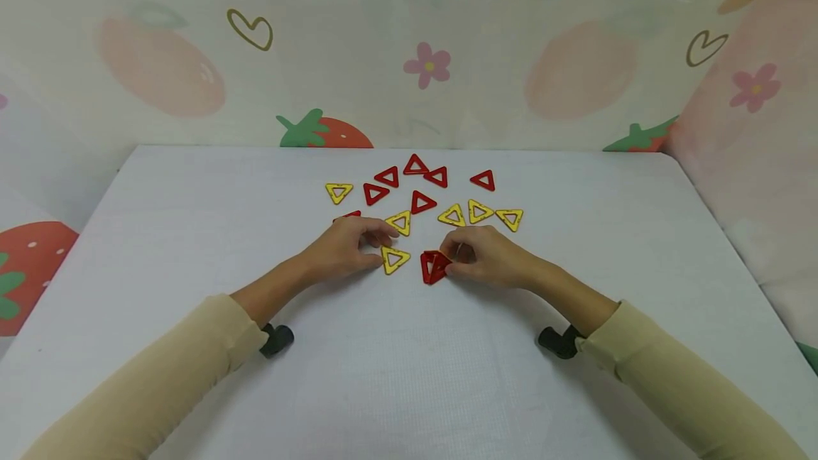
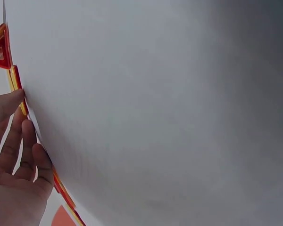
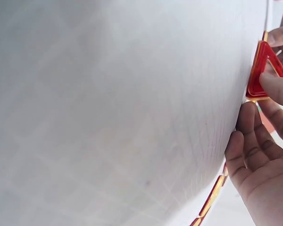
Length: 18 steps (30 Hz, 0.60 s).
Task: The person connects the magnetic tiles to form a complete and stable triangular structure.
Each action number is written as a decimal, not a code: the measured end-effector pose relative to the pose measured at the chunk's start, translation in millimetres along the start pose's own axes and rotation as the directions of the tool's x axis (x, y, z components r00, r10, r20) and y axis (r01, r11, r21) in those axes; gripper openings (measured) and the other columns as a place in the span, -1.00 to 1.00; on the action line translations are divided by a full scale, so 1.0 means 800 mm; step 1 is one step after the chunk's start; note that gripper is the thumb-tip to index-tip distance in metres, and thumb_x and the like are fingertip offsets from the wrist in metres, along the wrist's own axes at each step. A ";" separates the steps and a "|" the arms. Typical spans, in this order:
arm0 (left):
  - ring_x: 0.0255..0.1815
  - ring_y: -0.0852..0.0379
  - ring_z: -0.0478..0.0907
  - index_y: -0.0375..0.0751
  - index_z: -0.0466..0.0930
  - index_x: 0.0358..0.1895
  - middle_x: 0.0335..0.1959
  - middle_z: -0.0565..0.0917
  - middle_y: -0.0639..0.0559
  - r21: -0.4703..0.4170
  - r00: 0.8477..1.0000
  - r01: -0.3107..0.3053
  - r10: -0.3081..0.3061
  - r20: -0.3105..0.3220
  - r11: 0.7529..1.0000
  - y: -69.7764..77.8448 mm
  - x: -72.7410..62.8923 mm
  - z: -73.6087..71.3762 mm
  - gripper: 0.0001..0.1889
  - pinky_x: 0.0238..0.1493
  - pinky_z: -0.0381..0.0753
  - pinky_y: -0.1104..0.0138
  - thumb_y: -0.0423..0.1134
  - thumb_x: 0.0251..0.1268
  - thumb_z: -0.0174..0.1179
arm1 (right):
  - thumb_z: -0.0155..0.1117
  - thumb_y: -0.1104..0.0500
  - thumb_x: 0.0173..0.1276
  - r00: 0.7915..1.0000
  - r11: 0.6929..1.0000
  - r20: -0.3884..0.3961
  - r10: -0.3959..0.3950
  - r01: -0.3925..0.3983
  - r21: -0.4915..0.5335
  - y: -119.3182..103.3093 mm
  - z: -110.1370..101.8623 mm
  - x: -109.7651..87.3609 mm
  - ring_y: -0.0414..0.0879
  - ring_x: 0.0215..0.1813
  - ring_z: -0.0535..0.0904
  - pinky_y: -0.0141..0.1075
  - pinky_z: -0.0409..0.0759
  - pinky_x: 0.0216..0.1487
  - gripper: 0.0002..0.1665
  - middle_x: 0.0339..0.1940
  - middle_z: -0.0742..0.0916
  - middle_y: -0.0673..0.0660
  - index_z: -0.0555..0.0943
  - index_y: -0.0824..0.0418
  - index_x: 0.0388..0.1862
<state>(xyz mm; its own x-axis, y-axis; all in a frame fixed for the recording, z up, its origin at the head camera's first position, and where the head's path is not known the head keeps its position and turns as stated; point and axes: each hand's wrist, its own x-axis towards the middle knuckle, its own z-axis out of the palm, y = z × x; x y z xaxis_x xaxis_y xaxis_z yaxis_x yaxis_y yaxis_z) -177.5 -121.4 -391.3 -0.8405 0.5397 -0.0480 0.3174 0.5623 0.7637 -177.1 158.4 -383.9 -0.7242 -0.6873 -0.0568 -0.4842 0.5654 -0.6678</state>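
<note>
In the head view my right hand (image 1: 488, 255) holds upright red triangular magnetic tiles (image 1: 431, 267), joined in a small pyramid shape, with thumb and fingers at its right side. The right wrist view shows the thumb lying on one red tile's (image 3: 255, 87) face, the other fingers low by the table. My left hand (image 1: 341, 247) rests beside a flat yellow triangle tile (image 1: 394, 260), its thumb tip right at the tile's left edge and its fingers loosely extended above. Another yellow triangle (image 1: 400, 223) lies just past the left fingertips. A red tile (image 1: 351, 214) is partly hidden behind the left hand.
Several red triangles (image 1: 422, 201) and yellow triangles (image 1: 479, 211) lie scattered flat behind the hands on the white table (image 1: 409, 375). One red triangle (image 1: 483, 179) sits apart at the right, a yellow one (image 1: 339, 192) at the left. A patterned curtain (image 1: 486, 20) hangs behind the table.
</note>
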 end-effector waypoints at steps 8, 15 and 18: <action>-0.01 0.11 0.58 -0.22 0.63 0.15 -0.08 0.71 0.04 0.008 1.000 0.012 -0.012 0.004 1.000 -0.001 0.002 0.004 -0.59 0.13 0.56 0.22 -0.43 0.21 0.36 | 0.43 0.26 0.28 1.000 1.000 0.001 0.009 -0.009 0.002 -0.001 0.000 0.000 -0.15 -0.23 0.54 -0.28 0.58 -0.14 -0.78 -0.27 0.68 -0.05 0.66 0.17 -0.10; 0.01 0.10 0.59 -0.23 0.61 0.17 -0.04 0.72 0.01 -0.005 1.000 0.003 -0.003 0.014 1.000 0.004 0.004 0.008 -0.58 0.13 0.58 0.24 -0.42 0.22 0.35 | 0.43 0.25 0.28 1.000 1.000 0.000 0.011 -0.011 0.005 -0.001 0.000 0.000 -0.14 -0.23 0.54 -0.28 0.59 -0.14 -0.77 -0.28 0.68 -0.05 0.67 0.17 -0.09; 0.00 0.10 0.59 -0.23 0.61 0.18 -0.05 0.72 0.01 0.001 1.000 -0.003 0.003 0.018 1.000 0.005 0.005 0.010 -0.57 0.13 0.58 0.24 -0.41 0.22 0.36 | 0.43 0.25 0.29 1.000 1.000 0.001 0.012 -0.012 0.005 0.000 0.000 0.000 -0.14 -0.23 0.54 -0.28 0.59 -0.14 -0.78 -0.28 0.68 -0.05 0.67 0.17 -0.09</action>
<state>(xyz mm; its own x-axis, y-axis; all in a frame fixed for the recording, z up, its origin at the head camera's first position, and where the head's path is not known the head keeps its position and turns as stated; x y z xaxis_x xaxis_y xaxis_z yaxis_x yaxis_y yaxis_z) -175.9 -112.2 -393.2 -0.8316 0.5524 -0.0569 0.3205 0.5611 0.7631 -177.2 158.4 -383.7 -0.7298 -0.6806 -0.0653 -0.4727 0.5713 -0.6710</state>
